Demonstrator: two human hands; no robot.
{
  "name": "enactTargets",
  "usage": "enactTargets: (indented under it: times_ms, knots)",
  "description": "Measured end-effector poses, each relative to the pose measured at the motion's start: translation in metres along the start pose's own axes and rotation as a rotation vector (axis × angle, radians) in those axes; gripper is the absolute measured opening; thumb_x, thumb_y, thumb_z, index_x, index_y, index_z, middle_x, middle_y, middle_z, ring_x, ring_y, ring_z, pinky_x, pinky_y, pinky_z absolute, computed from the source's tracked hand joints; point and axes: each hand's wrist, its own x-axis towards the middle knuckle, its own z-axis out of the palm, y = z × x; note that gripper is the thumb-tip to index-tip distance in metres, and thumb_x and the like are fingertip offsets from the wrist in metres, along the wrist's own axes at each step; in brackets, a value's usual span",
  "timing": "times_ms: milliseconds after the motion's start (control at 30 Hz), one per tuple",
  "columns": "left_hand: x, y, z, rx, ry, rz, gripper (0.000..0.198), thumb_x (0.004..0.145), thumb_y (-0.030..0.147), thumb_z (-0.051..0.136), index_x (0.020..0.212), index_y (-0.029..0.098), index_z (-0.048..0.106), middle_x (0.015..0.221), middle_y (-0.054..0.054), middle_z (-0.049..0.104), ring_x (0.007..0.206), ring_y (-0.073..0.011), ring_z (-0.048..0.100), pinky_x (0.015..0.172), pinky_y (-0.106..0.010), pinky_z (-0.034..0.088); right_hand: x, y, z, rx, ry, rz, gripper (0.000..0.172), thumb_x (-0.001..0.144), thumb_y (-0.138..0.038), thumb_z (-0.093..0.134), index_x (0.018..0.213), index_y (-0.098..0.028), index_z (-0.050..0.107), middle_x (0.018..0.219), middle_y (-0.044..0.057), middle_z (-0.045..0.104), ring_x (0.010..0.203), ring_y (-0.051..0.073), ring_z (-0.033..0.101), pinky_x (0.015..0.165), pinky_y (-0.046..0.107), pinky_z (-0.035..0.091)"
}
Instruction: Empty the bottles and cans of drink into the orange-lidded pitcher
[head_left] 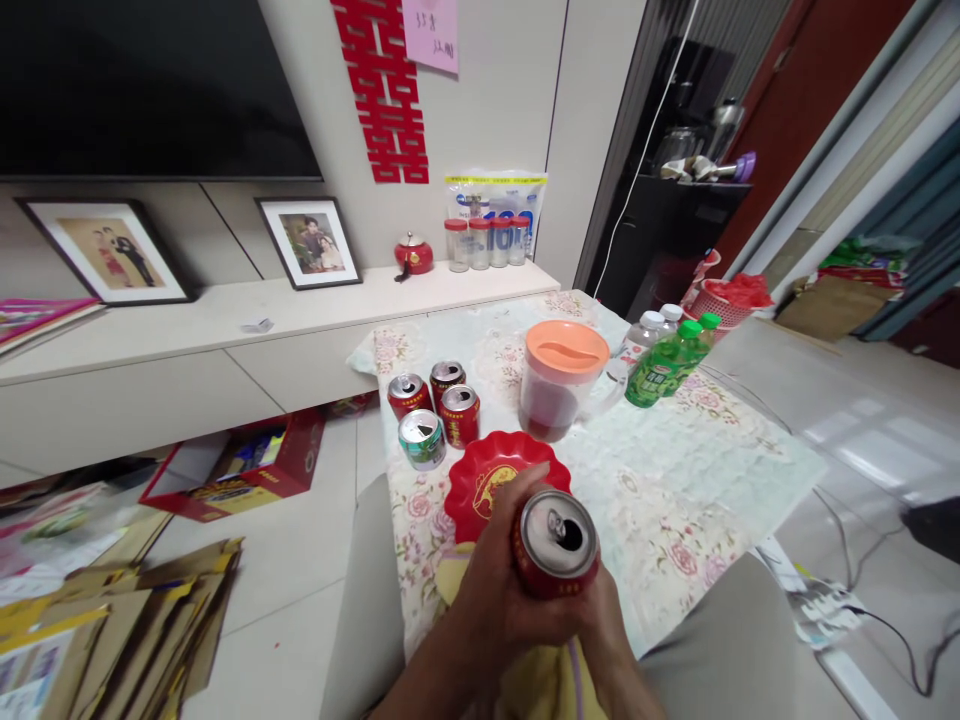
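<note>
Red can (559,560): held upright, or nearly so, over the near part of the desk (697,475). Fingers of the left hand (495,585) are clamped round its left side. The right hand (606,610) lies against the right side and below; its fingers are mostly hidden, so their grip cannot be told. A soft yellow cloth (551,685) hangs directly beneath the fingers; which hand bears it, if either, cannot be told.

Progress: the can's mouth is open, tab attached. Contents not determinable. It has not been set down with the four other cans (460,420), which stand in a tight group beyond and left of the fingers, the visible tops opened.

Just beyond the fingers: a glossy red plate (459,492) with scalloped rim and gold design, partly covered from view. Farther out: a translucent pitcher (551,405), tapered, dark liquid inside, its smooth orange lid (568,347) in place. Right of that: capped plastic bottles (664,370), green and clear. The desk's floral covering (421,510) appears slightly wrinkled.
</note>
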Motion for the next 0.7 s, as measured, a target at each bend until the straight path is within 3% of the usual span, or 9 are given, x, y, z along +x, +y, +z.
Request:
enactTargets:
  times_ms: [133,267,400,600,700]
  knots:
    - [-0.007,-0.002,0.011,0.028,0.070,-0.021,0.076,0.075,0.032,0.090,0.145,0.024,0.062,0.126,-0.012,0.079,0.114,-0.0341,0.079,0.103,-0.048,0.066,0.007,-0.006,-0.005,-0.035,0.008,0.013,0.057,0.096,-0.076,0.059,0.095,-0.027,0.088,0.085,0.007,0.084,0.087,0.034,0.079,0.076,0.046,0.068]
    - [-0.016,-0.010,0.024,0.124,0.247,-0.031,0.079,0.064,0.013,0.083,0.140,0.024,0.062,0.129,-0.010,0.078,0.115,-0.0327,0.079,0.103,-0.046,0.067,0.005,-0.013,-0.006,-0.072,-0.005,0.024,0.055,0.096,-0.073,0.063,0.082,-0.024,0.085,0.076,0.007,0.081,0.073,0.030,0.074,0.067,0.040,0.065]
    - [-0.017,-0.018,0.027,0.119,0.331,-0.041,0.075,0.063,0.022,0.088,0.134,0.022,0.064,0.129,-0.011,0.078,0.117,-0.0343,0.078,0.105,-0.048,0.065,-0.005,-0.017,-0.006,-0.075,0.013,0.022,0.060,0.101,-0.072,0.055,0.091,-0.021,0.085,0.085,0.009,0.082,0.079,0.028,0.075,0.071,0.039,0.065]
    - [-0.008,-0.024,0.017,0.097,0.362,0.054,0.068,0.072,0.035,0.087,0.134,0.022,0.063,0.124,-0.009,0.078,0.112,-0.0300,0.078,0.103,-0.043,0.065,-0.009,-0.021,-0.014,-0.096,-0.045,-0.029,0.046,0.099,-0.064,0.066,0.101,-0.023,0.086,0.109,0.010,0.082,0.107,0.029,0.076,0.098,0.042,0.062]
    - [-0.005,-0.024,0.011,0.125,0.410,0.086,0.068,0.074,0.042,0.088,0.135,0.022,0.063,0.124,-0.010,0.076,0.110,-0.0302,0.077,0.099,-0.042,0.065,-0.004,-0.021,-0.019,-0.111,-0.070,-0.085,0.039,0.096,-0.060,0.072,0.095,-0.024,0.087,0.104,0.010,0.081,0.098,0.025,0.075,0.091,0.038,0.063]
